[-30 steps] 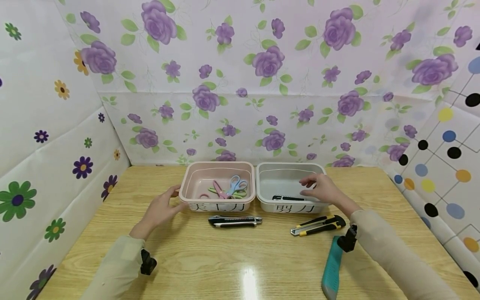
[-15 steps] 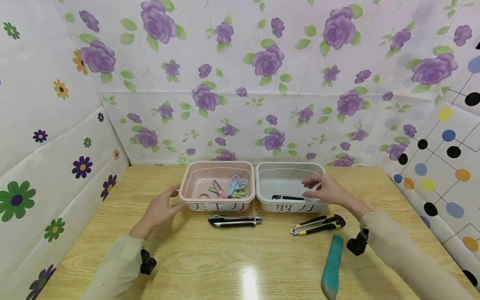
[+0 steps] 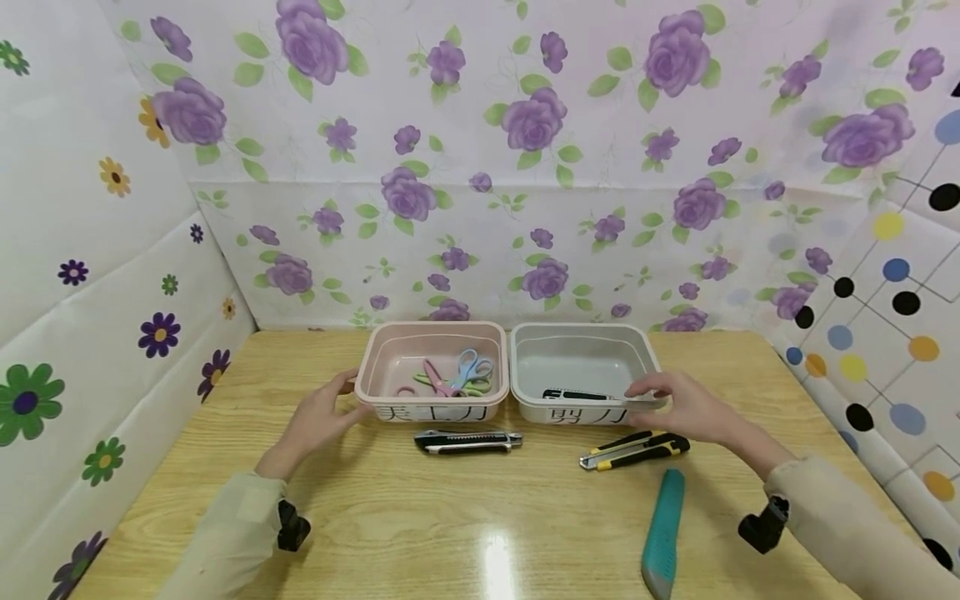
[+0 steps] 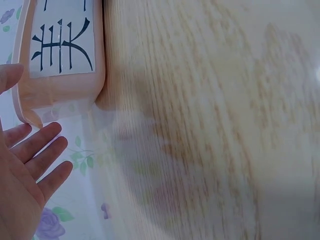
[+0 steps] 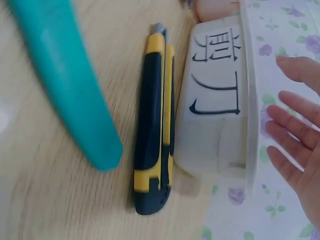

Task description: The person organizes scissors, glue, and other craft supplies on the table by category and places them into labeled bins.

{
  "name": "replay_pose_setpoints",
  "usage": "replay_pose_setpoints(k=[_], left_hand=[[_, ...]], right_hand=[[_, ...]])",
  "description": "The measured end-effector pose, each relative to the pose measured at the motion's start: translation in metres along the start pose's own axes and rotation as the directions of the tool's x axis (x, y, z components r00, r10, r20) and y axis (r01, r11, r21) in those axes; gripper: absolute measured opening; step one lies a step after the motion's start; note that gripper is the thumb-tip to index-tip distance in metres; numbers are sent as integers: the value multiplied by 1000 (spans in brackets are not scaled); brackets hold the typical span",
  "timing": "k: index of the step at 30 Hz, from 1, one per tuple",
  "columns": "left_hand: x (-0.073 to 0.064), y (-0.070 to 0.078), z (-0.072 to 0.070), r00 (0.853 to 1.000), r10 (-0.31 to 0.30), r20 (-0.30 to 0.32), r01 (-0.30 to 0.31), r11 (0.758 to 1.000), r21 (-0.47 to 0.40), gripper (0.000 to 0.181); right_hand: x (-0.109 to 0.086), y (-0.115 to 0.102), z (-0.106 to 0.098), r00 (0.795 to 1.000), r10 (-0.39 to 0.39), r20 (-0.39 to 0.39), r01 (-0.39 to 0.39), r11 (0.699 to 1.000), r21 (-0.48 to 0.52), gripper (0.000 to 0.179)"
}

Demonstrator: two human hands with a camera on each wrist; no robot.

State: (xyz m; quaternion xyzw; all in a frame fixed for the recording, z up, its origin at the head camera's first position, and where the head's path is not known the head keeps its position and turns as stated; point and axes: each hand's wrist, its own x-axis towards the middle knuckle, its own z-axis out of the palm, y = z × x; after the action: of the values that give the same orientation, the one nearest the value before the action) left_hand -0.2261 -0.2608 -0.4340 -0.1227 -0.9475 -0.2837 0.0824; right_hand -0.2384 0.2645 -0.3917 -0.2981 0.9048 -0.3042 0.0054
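Observation:
My left hand [image 3: 309, 429] is at the left front corner of a pink plastic bin [image 3: 390, 335], its relaxed fingers right at the rim. In that bin lie blue scissors [image 3: 469, 367], pink scissors [image 3: 435, 377] and green scissors [image 3: 476, 388]. Over the right front corner of a grey bin [image 3: 536, 335] is my right hand [image 3: 693, 410], fingers extended and holding nothing. A black utility knife [image 3: 576, 395] lies inside the grey bin. A yellow-and-black utility knife [image 5: 151, 120] lies on the table just in front of it.
A black-and-white utility knife [image 3: 467, 442] lies on the table [image 3: 405, 517] before the pink bin. Nearer the front right is a teal-handled cutter [image 3: 663, 533]. White labels with characters are on both bins' fronts. Flower-patterned sheeting [image 3: 450, 233] stands behind the table.
My right hand has drawn back from over the inside of the grey bin to its right front corner, moving right and toward me. The left hand stays at the pink bin.

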Motion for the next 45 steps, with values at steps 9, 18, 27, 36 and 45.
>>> replay_pose_setpoints(k=[9, 18, 27, 36, 45], left_hand=[[-2, -3, -1, 1000, -13, -10, 13, 1000, 4, 67], [0, -1, 3, 1000, -5, -12, 5, 1000, 4, 66], [0, -4, 3, 1000, -6, -27, 6, 1000, 9, 66], [-1, -3, 3, 1000, -5, -27, 5, 1000, 11, 64], [-2, 0, 2, 1000, -13, -21, 13, 1000, -4, 66]], right_hand=[[-27, 1, -2, 998, -65, -14, 65, 998, 23, 32], [-70, 26, 12, 993, 1, 118, -8, 998, 65, 37], [-85, 41, 29, 987, -3, 158, -10, 997, 79, 48], [-86, 40, 39, 982, -28, 184, 26, 1000, 14, 49], [-84, 44, 46, 983, -85, 162, 78, 996, 46, 39]])
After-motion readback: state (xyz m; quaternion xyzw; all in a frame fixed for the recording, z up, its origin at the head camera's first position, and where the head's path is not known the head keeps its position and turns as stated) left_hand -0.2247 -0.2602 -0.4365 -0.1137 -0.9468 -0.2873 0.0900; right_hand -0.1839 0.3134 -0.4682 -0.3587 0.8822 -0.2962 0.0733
